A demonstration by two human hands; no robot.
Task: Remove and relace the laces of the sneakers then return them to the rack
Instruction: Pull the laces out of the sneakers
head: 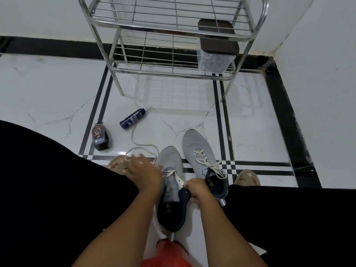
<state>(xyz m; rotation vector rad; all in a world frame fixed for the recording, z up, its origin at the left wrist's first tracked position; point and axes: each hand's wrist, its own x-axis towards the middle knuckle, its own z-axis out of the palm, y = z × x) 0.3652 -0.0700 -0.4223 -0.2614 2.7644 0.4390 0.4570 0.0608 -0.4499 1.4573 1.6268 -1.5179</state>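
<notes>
You're sitting on the floor (57,89) with both sneakers between your legs; the near sneaker (169,160) lies long axis roughly 12 to 6, toe at 12 toward the rack (173,27), heel opening at 6 toward you; its lace (138,145) is mostly pulled out, trailing off the eyelets in a loose loop out to about 11 o'clock, up past the blue can (132,119). Your left hand (143,171) sits at 9 o'clock of that shoe, fingers curled over the lace by the upper eyelets; looks like a pinch, though the exact grip is hidden. Your right hand (196,188) is at 3 o'clock of it, fingers curled round the dark collar edge, holding the shoe open.

The other sneaker (196,143) lies just beside it at 2 o'clock, fully laced, toe tipped slightly toward 11, heel at 5; the two are nearly parallel. The rack stands at 12, well apart from the shoes, with a lidded plastic box (216,53) on its lower shelf; a dark polish bottle (101,136) is on the floor at 10 o'clock.
</notes>
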